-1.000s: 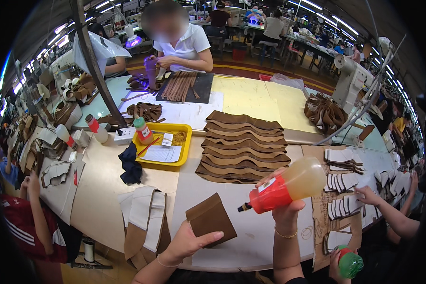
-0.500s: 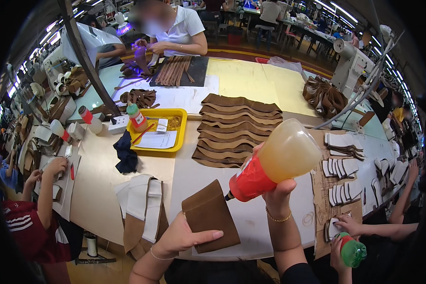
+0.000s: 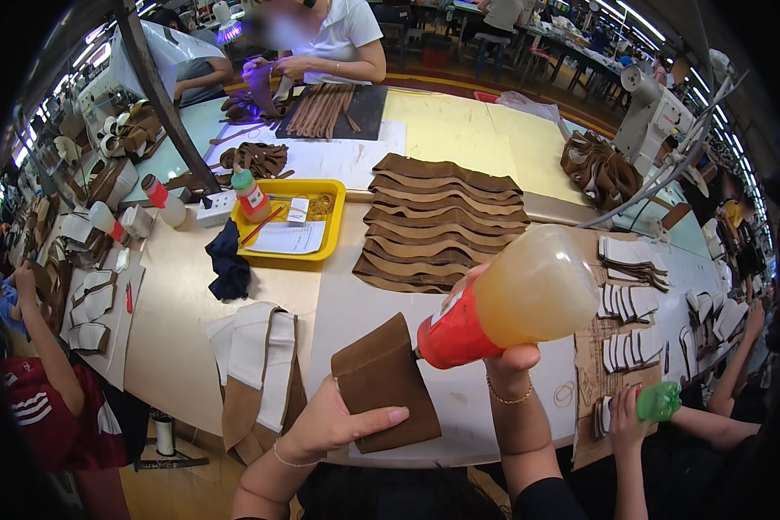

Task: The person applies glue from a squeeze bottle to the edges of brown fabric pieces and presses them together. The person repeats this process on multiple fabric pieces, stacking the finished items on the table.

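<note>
My left hand [image 3: 342, 425] grips a folded brown leather piece [image 3: 386, 381] low in the middle, its thumb lying across the front. Tilted nozzle-down in my right hand [image 3: 513, 368] is a squeeze bottle [image 3: 533, 290] of yellowish liquid, likely glue, with a red band. Its dark tip sits at the leather's upper right edge; whether it touches cannot be made out. Most right-hand fingers are behind the bottle. Beyond it lie overlapping wavy brown leather strips [image 3: 442, 227]. White-and-brown pieces [image 3: 273, 364] lie left of my left hand.
A yellow tray [image 3: 329, 247] holds paper and another bottle [image 3: 250, 198]; a dark cloth [image 3: 227, 264] lies beside it. At right, white-edged pieces [image 3: 628, 302] rest on cardboard [image 3: 591, 364], where another person's hand holds a green-ended bottle [image 3: 659, 401]. A person in white works across the table.
The bottle's tip has moved slightly left and up along the leather's right edge. The view has shifted a little. The neighbour's green-ended bottle at right has been raised and turned.
</note>
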`<state>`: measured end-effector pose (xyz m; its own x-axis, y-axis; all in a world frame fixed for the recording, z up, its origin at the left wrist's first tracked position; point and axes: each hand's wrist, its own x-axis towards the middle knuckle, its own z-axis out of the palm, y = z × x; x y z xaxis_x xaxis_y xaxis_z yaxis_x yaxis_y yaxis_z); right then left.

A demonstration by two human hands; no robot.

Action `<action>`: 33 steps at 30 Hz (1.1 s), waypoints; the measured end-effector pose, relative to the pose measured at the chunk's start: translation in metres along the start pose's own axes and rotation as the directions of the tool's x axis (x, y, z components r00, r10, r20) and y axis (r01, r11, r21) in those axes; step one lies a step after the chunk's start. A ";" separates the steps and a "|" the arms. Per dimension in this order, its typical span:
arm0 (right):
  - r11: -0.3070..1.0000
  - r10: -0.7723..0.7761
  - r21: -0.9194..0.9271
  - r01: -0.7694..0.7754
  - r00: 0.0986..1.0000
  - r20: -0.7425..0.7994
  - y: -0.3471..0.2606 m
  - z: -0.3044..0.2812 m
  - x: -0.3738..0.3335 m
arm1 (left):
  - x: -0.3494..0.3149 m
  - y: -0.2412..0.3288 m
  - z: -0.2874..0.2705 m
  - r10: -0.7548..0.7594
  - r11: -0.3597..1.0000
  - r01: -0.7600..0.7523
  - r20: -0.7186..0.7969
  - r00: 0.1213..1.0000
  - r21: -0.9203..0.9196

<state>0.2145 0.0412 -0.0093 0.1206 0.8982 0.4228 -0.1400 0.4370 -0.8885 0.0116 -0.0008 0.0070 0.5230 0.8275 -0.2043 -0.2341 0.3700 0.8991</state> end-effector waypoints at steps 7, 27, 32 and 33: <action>1.000 -0.029 -0.003 0.029 0.999 -0.023 -0.006 0.006 0.001 | -0.001 0.000 0.000 -0.001 1.000 0.001 0.002 1.000 -0.025; 0.996 -0.080 -0.059 0.073 0.989 -0.124 -0.014 0.020 0.001 | -0.004 0.001 -0.001 0.008 0.999 -0.008 0.011 1.000 0.031; 1.000 0.011 0.012 -0.009 0.995 -0.104 -0.016 0.017 -0.011 | -0.004 -0.001 -0.002 0.026 1.000 -0.026 0.000 1.000 0.017; 1.000 0.022 0.022 -0.020 0.996 -0.084 -0.016 0.014 -0.014 | -0.004 0.000 -0.002 0.026 1.000 -0.026 0.001 1.000 0.012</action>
<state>0.2009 0.0223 0.0016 0.1999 0.9003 0.3866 -0.1637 0.4197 -0.8928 0.0083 -0.0030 0.0070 0.5176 0.8364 -0.1803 -0.2378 0.3430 0.9087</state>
